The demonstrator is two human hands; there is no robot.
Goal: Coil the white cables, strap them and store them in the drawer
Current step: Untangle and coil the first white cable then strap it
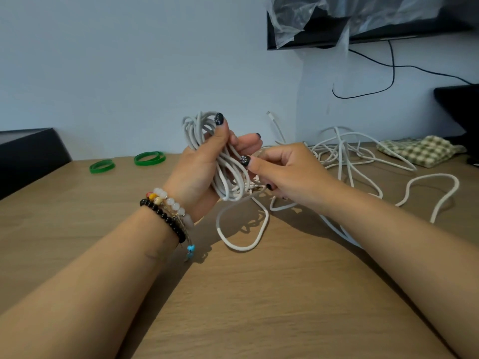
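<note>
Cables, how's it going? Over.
Left hand grips white coil. Right hand pinches a strand. Loose cable trails on table. Green bands unused.

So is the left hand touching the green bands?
Apart. The head view shows the left hand holding the coil, bare table between it and the green bands.

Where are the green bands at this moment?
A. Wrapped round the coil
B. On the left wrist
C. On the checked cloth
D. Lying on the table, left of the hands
D: both green bands lie flat on the table, well left of the coil that the left hand holds.
</note>
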